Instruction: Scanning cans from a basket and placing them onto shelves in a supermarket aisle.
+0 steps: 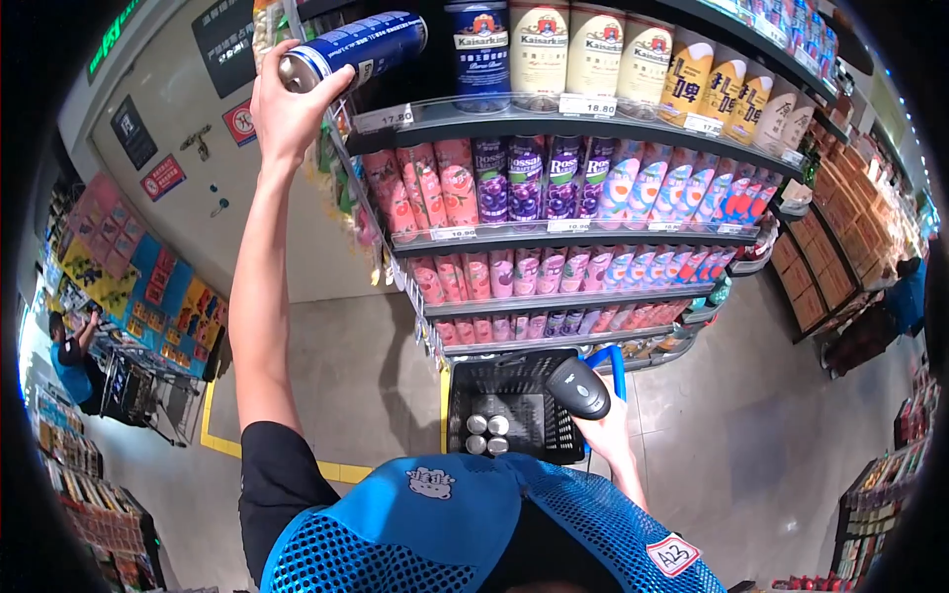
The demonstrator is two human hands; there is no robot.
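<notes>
My left hand [296, 104], raised at the upper left, grips a large blue beer can [363, 48] by its end, tilted near the left end of the top shelf. A matching blue can [480, 55] stands upright on that shelf, beside cream-coloured beer cans [539, 52]. My right hand [604, 426] holds a black handheld barcode scanner [580, 389] over the right side of a black plastic basket [463, 385]. Several cans with silver ends [487, 434] stand grouped in the basket. The blue handle [617, 370] rises by my right hand.
Lower shelves [519, 237] hold rows of pink, purple and pale blue cans. A closed door [215, 170] is at the left. One person [70, 370] stands by a cart at the far left; another [908, 296] is at the far right near stacked cartons [815, 274].
</notes>
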